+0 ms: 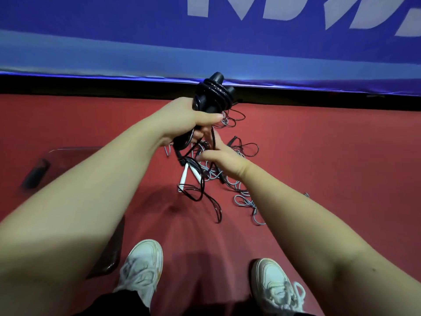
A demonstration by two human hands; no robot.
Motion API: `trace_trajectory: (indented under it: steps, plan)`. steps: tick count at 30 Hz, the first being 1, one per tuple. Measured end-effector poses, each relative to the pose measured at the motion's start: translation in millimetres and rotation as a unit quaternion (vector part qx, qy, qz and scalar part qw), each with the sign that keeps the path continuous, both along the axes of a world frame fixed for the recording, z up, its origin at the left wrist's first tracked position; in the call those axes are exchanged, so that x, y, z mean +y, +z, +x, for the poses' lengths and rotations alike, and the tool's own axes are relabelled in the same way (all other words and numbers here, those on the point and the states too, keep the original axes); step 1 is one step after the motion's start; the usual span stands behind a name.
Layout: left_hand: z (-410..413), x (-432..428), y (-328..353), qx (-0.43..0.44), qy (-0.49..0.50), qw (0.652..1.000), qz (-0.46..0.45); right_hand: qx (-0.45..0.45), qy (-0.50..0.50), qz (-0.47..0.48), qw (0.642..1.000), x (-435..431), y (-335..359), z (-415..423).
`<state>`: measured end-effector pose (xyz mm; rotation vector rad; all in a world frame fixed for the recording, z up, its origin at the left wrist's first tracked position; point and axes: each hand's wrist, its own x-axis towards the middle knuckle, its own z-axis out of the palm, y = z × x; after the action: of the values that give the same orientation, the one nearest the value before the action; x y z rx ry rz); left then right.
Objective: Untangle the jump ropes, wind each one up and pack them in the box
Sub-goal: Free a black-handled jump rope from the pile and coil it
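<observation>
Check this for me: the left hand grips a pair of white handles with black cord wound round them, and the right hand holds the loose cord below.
Wrong on colour: the head view shows the left hand gripping a pair of black handles, not white, with black cord wound round them; the right hand holds the loose cord below.

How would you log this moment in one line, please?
left hand: grips part-wound black rope | right hand: holds its loose cord | grey ropes: tangled on floor
</observation>
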<state>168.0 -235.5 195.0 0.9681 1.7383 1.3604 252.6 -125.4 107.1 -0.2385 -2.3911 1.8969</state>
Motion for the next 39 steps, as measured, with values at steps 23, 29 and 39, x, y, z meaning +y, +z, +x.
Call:
trace_trajectory:
  steps: [23, 29, 39]
  plan:
    - [-55.9, -26.9, -71.9, 0.277, 0.112, 0.930, -0.215, -0.012, -0.074, 0.645, 0.760, 8.9, 54.0, 20.0]
    - [-32.9, -15.0, -70.6, 0.376, 0.001, 0.864, -0.334, 0.070, 0.039, 0.770, 0.632, -8.0, 76.1, 13.8]
    - [0.4, -7.6, -65.1, 0.441, -0.211, 0.823, -0.289, 0.061, 0.059, 0.716, 0.693, 36.3, 64.5, 17.0]
